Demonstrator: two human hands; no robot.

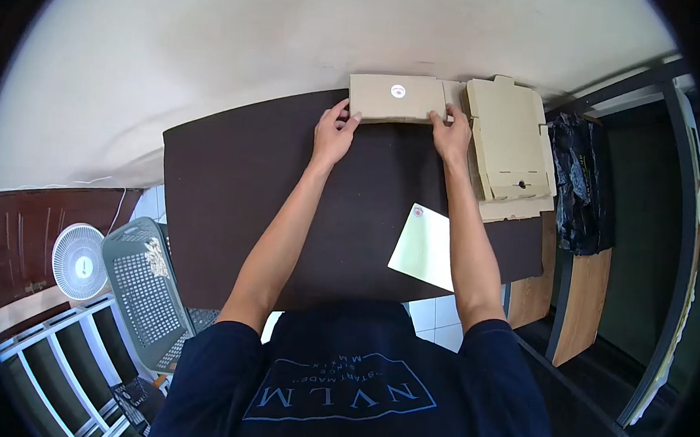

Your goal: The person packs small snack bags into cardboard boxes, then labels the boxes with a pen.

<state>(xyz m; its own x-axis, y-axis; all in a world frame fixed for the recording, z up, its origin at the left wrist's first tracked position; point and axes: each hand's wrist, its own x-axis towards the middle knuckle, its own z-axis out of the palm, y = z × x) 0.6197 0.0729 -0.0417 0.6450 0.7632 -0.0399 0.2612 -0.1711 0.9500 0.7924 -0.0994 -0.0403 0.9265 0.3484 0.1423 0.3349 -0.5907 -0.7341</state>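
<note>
A closed brown cardboard box (376, 101) with a round white sticker lies at the back edge of the dark table, against the wall. My left hand (336, 132) holds its left end, thumb at the front left corner. At the right end, my right hand (451, 133) grips the box with thumb and fingers. Just right of it lies a stack of flat, unfolded cardboard boxes (510, 140). A pale green sheet (426, 246) with a small round sticker rests near the front edge, partly behind my right forearm.
The dark table (240, 205) spans the middle. Black plastic (580, 183) hangs at its right, beside wooden boards (583, 306). On the left are a grey basket (144, 303), a white fan (80, 262) and a white metal rack (61, 362). The wall borders the table's back.
</note>
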